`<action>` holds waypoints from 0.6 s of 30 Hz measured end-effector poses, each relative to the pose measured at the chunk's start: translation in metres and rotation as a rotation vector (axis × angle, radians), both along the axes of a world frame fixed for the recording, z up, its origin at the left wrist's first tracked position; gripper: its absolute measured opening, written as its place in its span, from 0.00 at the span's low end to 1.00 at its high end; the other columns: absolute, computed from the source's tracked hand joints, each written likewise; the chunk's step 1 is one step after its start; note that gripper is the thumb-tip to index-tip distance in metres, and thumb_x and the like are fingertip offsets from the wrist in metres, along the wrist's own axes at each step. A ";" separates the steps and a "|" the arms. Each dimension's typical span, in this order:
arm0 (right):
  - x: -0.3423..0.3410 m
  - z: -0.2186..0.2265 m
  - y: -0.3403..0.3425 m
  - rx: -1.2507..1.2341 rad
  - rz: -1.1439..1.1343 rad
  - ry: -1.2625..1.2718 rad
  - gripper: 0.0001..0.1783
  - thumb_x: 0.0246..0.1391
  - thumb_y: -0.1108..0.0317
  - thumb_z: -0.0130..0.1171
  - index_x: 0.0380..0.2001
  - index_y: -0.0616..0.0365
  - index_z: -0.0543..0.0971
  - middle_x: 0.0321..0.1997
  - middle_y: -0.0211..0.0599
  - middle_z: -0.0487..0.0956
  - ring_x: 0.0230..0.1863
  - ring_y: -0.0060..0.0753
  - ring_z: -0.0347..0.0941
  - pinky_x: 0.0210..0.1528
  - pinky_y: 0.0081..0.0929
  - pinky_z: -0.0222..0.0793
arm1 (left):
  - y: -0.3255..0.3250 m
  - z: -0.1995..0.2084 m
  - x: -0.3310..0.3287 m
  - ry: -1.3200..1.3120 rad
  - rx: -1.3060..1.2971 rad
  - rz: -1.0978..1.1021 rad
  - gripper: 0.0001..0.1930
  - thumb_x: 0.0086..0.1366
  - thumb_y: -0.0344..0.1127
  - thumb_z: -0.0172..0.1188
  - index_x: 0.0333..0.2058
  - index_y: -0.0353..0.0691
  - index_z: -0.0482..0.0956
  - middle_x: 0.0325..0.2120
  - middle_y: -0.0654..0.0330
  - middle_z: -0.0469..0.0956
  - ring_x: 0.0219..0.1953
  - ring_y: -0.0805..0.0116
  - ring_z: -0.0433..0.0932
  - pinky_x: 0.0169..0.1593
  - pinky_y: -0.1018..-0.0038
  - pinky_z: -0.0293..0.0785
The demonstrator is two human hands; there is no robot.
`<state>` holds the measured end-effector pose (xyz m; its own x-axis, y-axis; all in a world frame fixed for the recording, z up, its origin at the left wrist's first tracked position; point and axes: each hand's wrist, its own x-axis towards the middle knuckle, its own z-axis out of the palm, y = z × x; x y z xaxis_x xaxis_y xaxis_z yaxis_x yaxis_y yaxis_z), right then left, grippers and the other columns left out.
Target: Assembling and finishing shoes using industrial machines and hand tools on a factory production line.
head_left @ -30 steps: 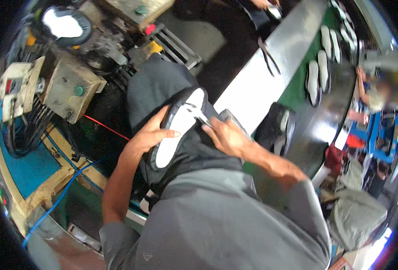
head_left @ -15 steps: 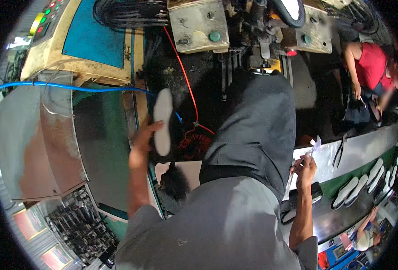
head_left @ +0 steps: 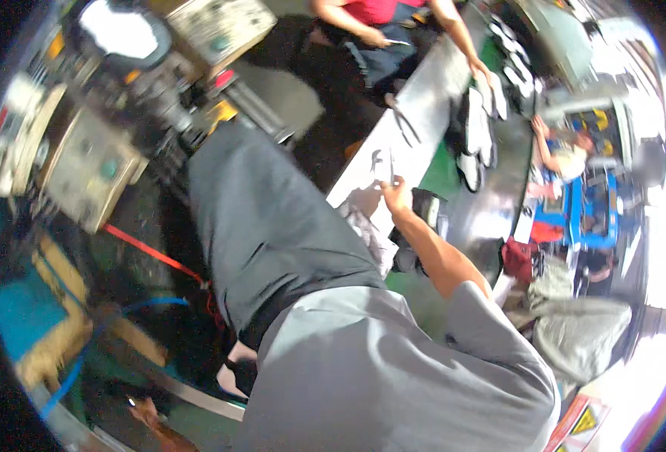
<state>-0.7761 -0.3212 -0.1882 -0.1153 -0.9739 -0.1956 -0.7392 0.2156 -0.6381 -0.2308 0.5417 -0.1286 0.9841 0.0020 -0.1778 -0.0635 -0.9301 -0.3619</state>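
My right hand (head_left: 397, 194) is closed around a slim, bright metal tool (head_left: 391, 164) that looks like scissors or pliers; glare hides its exact kind. It is over the pale metal ledge (head_left: 431, 98), with a crumpled whitish cloth or bag (head_left: 371, 233) just below it. At the lower left, my left hand (head_left: 146, 414) is over a dark green surface. A small white glint shows at its fingertips, and blur keeps me from telling what, if anything, it holds.
White-soled shoes (head_left: 471, 139) lie on the belt at right, where a co-worker's hand (head_left: 482, 73) reaches in. Another person (head_left: 563, 154) is beyond. Machine boxes (head_left: 84, 169) are at left, with a red hose (head_left: 152, 252) and a blue hose (head_left: 69, 380).
My view has swung right. My left hand, earlier at a white shoe sole, is now low at the left edge, and that sole no longer shows. My right hand still grips the metal tool.
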 end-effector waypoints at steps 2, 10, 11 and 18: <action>-0.005 0.008 0.000 0.073 0.099 0.101 0.44 0.56 0.48 0.72 0.68 0.69 0.74 0.54 0.65 0.86 0.58 0.59 0.84 0.61 0.46 0.79 | -0.039 -0.023 -0.013 -0.015 -0.006 0.294 0.38 0.68 0.55 0.62 0.71 0.41 0.72 0.60 0.37 0.79 0.61 0.37 0.78 0.63 0.44 0.75; -0.118 0.059 0.051 -0.338 0.100 0.303 0.21 0.63 0.60 0.69 0.51 0.66 0.85 0.49 0.55 0.82 0.49 0.54 0.81 0.56 0.45 0.77 | -0.192 -0.081 -0.048 0.144 -0.674 -0.458 0.26 0.81 0.44 0.52 0.66 0.29 0.78 0.65 0.39 0.77 0.65 0.41 0.79 0.68 0.51 0.75; -0.127 0.068 0.062 -0.236 0.005 0.318 0.22 0.62 0.59 0.70 0.50 0.66 0.84 0.49 0.54 0.81 0.50 0.55 0.80 0.56 0.47 0.76 | -0.266 -0.083 -0.061 0.179 -0.875 -0.162 0.24 0.81 0.37 0.51 0.68 0.29 0.77 0.65 0.37 0.78 0.67 0.42 0.77 0.68 0.51 0.75; -0.145 0.012 0.144 -0.029 -0.202 0.198 0.59 0.50 0.46 0.82 0.71 0.77 0.63 0.69 0.71 0.71 0.72 0.68 0.68 0.75 0.53 0.65 | -0.500 0.000 -0.094 0.422 -1.157 -0.563 0.19 0.80 0.28 0.53 0.65 0.27 0.77 0.61 0.42 0.81 0.61 0.50 0.82 0.66 0.60 0.78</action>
